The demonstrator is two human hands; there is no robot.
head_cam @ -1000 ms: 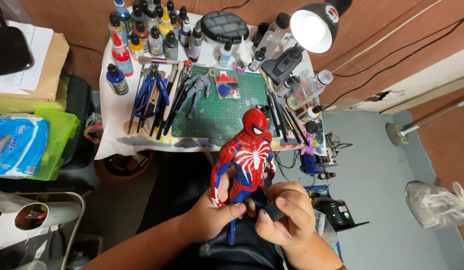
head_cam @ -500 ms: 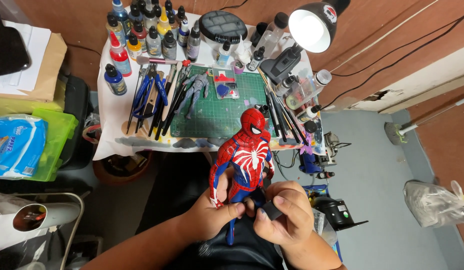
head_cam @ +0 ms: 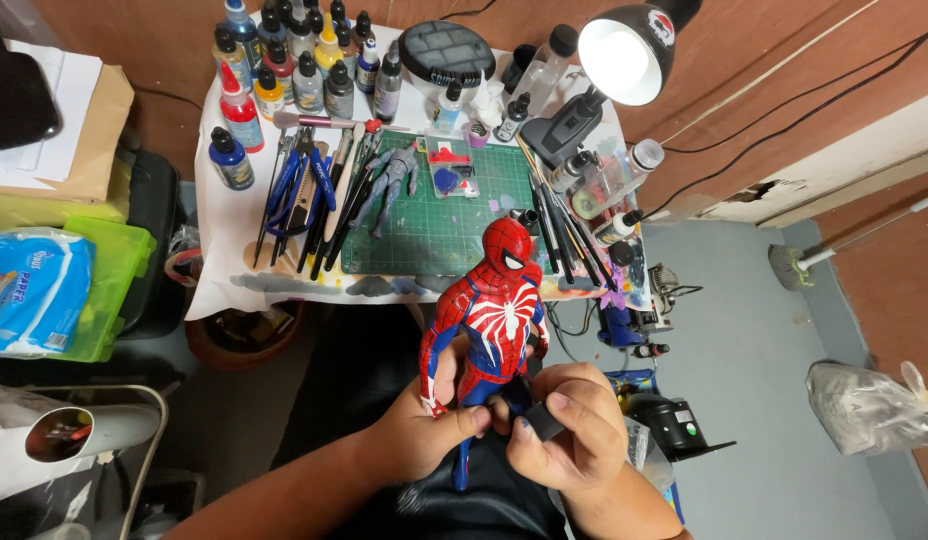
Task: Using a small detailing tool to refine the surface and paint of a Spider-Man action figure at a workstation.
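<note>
A red and blue action figure (head_cam: 492,312) with a white spider mark on its chest stands upright over my lap. My left hand (head_cam: 421,432) grips it around the thighs and one lowered arm. My right hand (head_cam: 567,430) presses against the figure's hip from the right and pinches a small dark grey block (head_cam: 544,422) between thumb and fingers. The figure's lower legs hang below my hands, partly hidden.
Ahead is a small white table (head_cam: 224,270) with a green cutting mat (head_cam: 439,220), a grey unpainted figure (head_cam: 392,180), rows of paint bottles (head_cam: 304,70), pliers and brushes (head_cam: 314,195), and a lit desk lamp (head_cam: 624,55). A green bin (head_cam: 114,285) sits left; a compressor (head_cam: 674,420) right.
The figure and both hands have kept almost the same pose; my fingers have shifted only slightly at its hips.
</note>
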